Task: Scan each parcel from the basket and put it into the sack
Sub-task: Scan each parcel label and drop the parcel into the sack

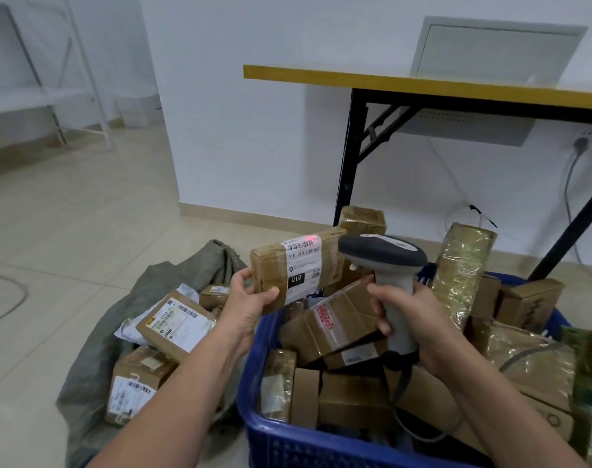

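Note:
My left hand (245, 300) grips the lower left corner of a flat brown parcel (271, 265) with a white label, held up above the basket's left side. A red scan light glows on the label's barcode. My right hand (412, 319) is wrapped round the handle of a grey barcode scanner (384, 255), whose head points left at the parcel. Below both hands stands the blue plastic basket (257, 366), heaped with several brown taped parcels. To its left on the floor lies the open grey-green sack (95, 349), with several labelled parcels inside.
A yellow-edged folding table (423, 86) with black legs stands behind the basket against the white wall. Cables hang by the wall at right. Tiled floor (68, 214) stretches to the left, with a white metal frame at far left.

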